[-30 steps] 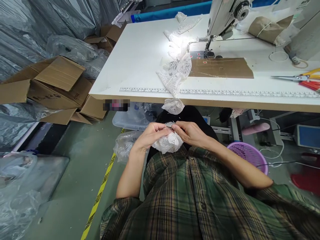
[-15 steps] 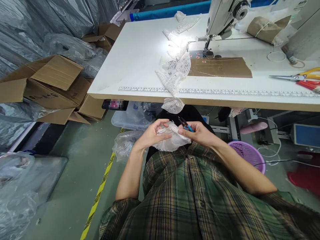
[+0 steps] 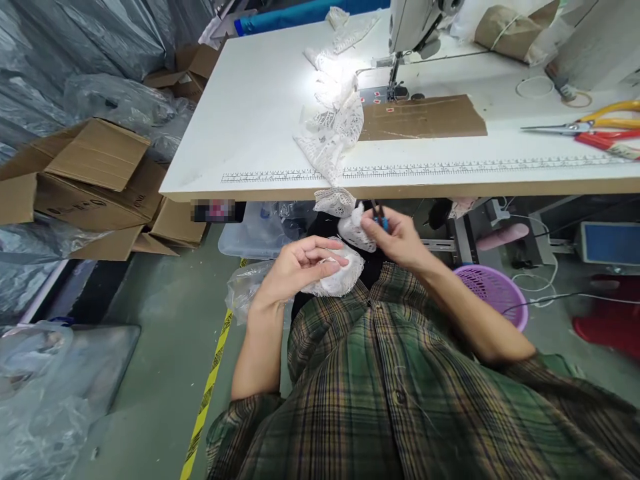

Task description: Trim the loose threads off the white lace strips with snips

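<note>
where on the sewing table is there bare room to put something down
Widest: the left of the white tabletop, from its left edge to the lace, behind the printed ruler. A narrower patch lies between the cardboard and yellow-handled scissors. Crowded: by the sewing machine, with lace and cardboard there.

Sewing workshop: sewing machine (image 3: 409,25) on ruler-marked table (image 3: 240,113), white lace (image 3: 327,140), scissors (image 3: 575,127), opened cardboard box (image 3: 97,160) alongside.

Buttoned plaid shirt (image 3: 345,380), green and brown

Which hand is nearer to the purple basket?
Right. The right hand is up and left of the purple basket; the left hand, holding white lace, is farther left.
</note>
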The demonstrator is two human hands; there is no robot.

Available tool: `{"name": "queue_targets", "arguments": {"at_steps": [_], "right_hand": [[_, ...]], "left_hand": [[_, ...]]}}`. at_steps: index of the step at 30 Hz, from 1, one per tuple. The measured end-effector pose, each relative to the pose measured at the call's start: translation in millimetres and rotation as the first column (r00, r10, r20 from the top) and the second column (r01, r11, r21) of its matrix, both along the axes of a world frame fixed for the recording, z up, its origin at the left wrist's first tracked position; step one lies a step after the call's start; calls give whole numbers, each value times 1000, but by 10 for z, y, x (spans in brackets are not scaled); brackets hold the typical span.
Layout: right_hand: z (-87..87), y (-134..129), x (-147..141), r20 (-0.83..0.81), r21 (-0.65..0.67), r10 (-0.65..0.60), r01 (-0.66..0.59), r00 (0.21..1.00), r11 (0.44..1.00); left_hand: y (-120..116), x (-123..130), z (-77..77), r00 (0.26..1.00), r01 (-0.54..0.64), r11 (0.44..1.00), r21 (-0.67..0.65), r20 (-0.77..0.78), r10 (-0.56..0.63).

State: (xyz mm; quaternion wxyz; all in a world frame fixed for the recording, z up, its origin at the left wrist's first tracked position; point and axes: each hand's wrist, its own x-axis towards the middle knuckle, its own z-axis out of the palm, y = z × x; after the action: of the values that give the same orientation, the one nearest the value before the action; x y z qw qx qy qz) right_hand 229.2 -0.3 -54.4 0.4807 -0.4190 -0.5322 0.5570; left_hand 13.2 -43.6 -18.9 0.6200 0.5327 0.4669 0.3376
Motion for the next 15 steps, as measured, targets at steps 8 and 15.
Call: {"name": "queue_targets", "arguments": {"at_steps": [8, 15], "right_hand": [[-212, -194, -150, -181, -227, 188, -227, 965, 947], [-61, -205, -56, -114, -192, 275, -293, 955, 937]], "left_hand": [[-9, 277, -84, 957, -288, 952, 102, 40, 286], [-64, 237, -149, 932, -308, 919, 245, -117, 343]]}}
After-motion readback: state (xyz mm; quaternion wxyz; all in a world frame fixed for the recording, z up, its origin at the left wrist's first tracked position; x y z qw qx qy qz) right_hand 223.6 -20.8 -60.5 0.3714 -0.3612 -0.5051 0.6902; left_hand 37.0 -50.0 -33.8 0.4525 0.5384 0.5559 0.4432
